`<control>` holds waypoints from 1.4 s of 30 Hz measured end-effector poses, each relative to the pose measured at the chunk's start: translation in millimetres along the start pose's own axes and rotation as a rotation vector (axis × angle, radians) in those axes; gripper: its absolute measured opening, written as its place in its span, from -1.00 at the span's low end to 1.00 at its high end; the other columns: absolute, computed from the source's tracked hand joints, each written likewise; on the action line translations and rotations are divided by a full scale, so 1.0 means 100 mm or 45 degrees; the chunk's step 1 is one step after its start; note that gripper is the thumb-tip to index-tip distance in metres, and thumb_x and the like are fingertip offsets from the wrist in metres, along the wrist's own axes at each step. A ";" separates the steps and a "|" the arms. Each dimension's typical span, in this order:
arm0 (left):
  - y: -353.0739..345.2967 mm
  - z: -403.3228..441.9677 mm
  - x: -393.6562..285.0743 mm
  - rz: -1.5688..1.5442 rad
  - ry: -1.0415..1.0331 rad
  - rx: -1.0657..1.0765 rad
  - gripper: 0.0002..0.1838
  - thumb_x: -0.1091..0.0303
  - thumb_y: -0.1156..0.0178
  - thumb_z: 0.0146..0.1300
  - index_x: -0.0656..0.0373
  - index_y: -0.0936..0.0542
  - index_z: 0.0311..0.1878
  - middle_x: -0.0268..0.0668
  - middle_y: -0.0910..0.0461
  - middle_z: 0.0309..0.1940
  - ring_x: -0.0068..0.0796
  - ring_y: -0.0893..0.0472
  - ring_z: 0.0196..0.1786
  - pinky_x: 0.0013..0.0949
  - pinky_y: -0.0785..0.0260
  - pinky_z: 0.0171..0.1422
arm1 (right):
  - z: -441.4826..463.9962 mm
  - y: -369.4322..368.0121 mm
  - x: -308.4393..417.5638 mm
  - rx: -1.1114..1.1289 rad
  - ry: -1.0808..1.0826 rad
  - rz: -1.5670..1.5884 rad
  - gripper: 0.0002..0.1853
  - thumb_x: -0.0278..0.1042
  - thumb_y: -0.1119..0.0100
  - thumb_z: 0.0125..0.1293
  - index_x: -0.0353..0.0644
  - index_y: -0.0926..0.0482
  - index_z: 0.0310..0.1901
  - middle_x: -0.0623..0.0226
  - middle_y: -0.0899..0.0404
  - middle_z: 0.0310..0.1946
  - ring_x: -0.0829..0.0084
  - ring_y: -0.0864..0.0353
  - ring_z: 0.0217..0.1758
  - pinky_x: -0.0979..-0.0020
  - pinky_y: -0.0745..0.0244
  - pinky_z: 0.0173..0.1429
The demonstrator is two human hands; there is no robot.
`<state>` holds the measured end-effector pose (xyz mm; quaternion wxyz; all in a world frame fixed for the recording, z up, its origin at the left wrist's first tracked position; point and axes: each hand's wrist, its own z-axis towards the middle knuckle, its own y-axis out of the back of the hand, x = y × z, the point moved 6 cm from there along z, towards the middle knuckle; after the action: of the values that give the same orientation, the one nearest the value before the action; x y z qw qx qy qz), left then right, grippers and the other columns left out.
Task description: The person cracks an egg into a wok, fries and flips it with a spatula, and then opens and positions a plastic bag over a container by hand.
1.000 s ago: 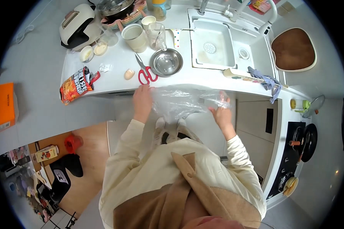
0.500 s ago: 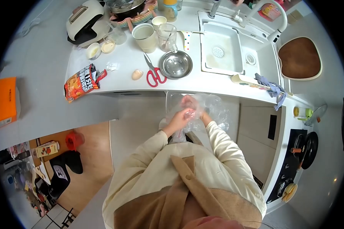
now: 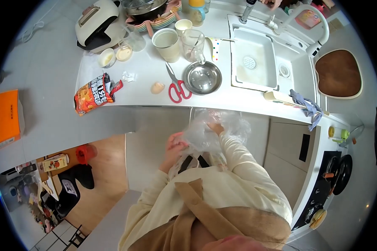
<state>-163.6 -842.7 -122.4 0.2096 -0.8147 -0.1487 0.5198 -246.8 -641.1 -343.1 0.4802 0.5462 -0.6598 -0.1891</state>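
A clear, crumpled plastic bag [image 3: 235, 130] hangs in front of the counter edge, low before my body. My left hand [image 3: 174, 146] has its fingers curled at the bag's left edge, pinching the film. Partly covered by the film, my right hand [image 3: 215, 126] grips the bag near its upper middle; its fingertips are blurred by the plastic. On the counter above them lie red-handled scissors [image 3: 180, 91], a steel bowl [image 3: 202, 78] and a pale brown egg or piece of eggshell [image 3: 158, 88].
An orange snack bag [image 3: 95, 95] lies left on the counter [image 3: 134, 98]. Behind stand a beige container [image 3: 166, 46], a glass measuring jug [image 3: 192, 46] and a white appliance [image 3: 98, 25]. Right are the sink [image 3: 255, 62] and stove [image 3: 318, 180]. Another person's hand [image 3: 273, 3] shows near the tap.
My hands, close together before, are now apart: the left has moved left and down, the right stays at the bag. The bag is spread wider between them. The view has shifted slightly.
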 end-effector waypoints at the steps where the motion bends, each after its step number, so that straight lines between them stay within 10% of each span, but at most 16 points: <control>1: 0.11 0.02 0.02 0.106 -0.031 -0.088 -0.66 0.51 -0.18 0.12 0.22 -0.49 0.01 -0.30 -0.53 -0.14 -0.55 -0.51 -0.15 -0.45 -0.33 0.06 | -0.02 -0.05 0.03 0.048 0.002 -0.050 -0.76 -0.37 -0.14 0.13 -0.22 -0.55 -0.16 0.11 -0.56 -0.23 0.14 -0.56 -0.14 0.21 -0.42 -0.01; 6: 0.38 0.23 0.13 1.029 0.198 -0.260 -0.63 0.37 -0.31 0.04 0.19 -0.55 -0.05 -0.33 -0.58 -0.20 -0.54 -0.51 -0.23 -0.42 -0.37 -0.09 | -0.40 0.32 0.40 -0.017 0.029 -0.303 -0.76 -0.39 -0.17 0.11 -0.22 -0.55 -0.16 0.10 -0.56 -0.24 0.11 -0.56 -0.15 0.20 -0.41 0.00; 9: 0.55 0.44 0.29 1.099 0.005 -0.247 -0.50 0.30 -0.37 -0.04 0.18 -0.52 0.02 -0.30 -0.57 -0.22 -0.47 -0.51 -0.30 -0.36 -0.38 -0.18 | -1.38 1.68 1.10 -0.338 0.577 0.288 -0.69 -0.40 -0.21 0.07 -0.17 -0.53 -0.10 0.07 -0.54 -0.20 0.04 -0.51 -0.06 0.10 -0.31 0.11; 15: 0.22 0.68 -0.05 1.588 -0.300 -0.091 -0.39 0.35 -0.42 -0.19 0.00 -0.52 0.06 -0.23 -0.45 -0.22 -0.22 -0.48 -0.22 -0.29 -0.38 -0.10 | -1.86 2.50 0.70 -1.282 0.059 -0.534 -0.77 -0.51 -0.19 0.01 -0.04 -0.56 -0.24 0.32 -0.52 -0.17 0.22 -0.55 -0.20 0.36 -0.46 -0.15; 21: 0.54 0.80 0.41 1.834 -0.226 0.405 -0.43 0.44 -0.32 -0.16 0.01 -0.50 0.06 -0.28 -0.44 -0.18 -0.30 -0.51 -0.18 -0.35 -0.40 -0.09 | -1.66 1.15 -0.48 -0.325 0.171 0.582 -0.86 -0.54 -0.18 0.08 -0.13 -0.58 -0.29 0.38 -0.57 -0.35 0.35 -0.55 -0.25 0.39 -0.44 -0.16; 24: 0.89 1.02 0.59 1.168 -0.119 0.223 -0.52 0.44 -0.30 -0.05 0.10 -0.50 0.04 -0.32 -0.49 -0.20 -0.43 -0.52 -0.16 -0.42 -0.40 -0.11 | -1.65 0.68 -0.82 -0.211 -0.379 1.652 -0.88 -0.52 -0.20 0.11 -0.23 -0.55 -0.28 0.39 -0.56 -0.43 0.46 -0.53 -0.32 0.42 -0.43 -0.21; 30: 0.49 1.49 0.47 0.625 0.249 -0.194 -0.65 0.49 -0.28 0.06 0.22 -0.52 -0.03 -0.40 -0.51 -0.25 -0.59 -0.49 -0.22 -0.54 -0.36 -0.18 | -1.25 1.20 -0.97 -1.124 -0.294 1.059 -0.81 -0.41 -0.29 0.10 -0.25 -0.52 -0.29 0.38 -0.54 -0.45 0.48 -0.44 -0.46 0.47 -0.40 -0.25; 36: 0.32 1.58 0.54 1.196 -0.451 -0.350 -0.66 0.52 -0.37 -0.05 0.25 -0.45 -0.20 -0.32 -0.50 -0.33 -0.53 -0.50 -0.24 -0.49 -0.38 -0.18 | -1.19 1.41 -0.68 -1.070 -0.495 0.401 -0.75 -0.48 -0.31 -0.02 -0.26 -0.49 -0.28 0.12 -0.52 -0.31 0.21 -0.51 -0.31 0.34 -0.43 -0.16; 42: 0.26 1.43 0.53 1.171 -0.476 -0.553 -0.64 0.52 -0.34 -0.02 0.21 -0.41 -0.18 -0.31 -0.48 -0.42 -0.53 -0.47 -0.34 -0.44 -0.39 -0.22 | -1.25 1.32 -0.67 -1.263 -0.609 0.686 -0.78 -0.55 -0.27 -0.07 -0.25 -0.48 -0.33 0.16 -0.51 -0.34 0.15 -0.52 -0.27 0.27 -0.43 -0.16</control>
<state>-271.2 -814.0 -230.1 -0.2429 -0.7139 0.0846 0.6513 -217.4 -502.6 -210.8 0.5468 0.0141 -0.6976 -0.4628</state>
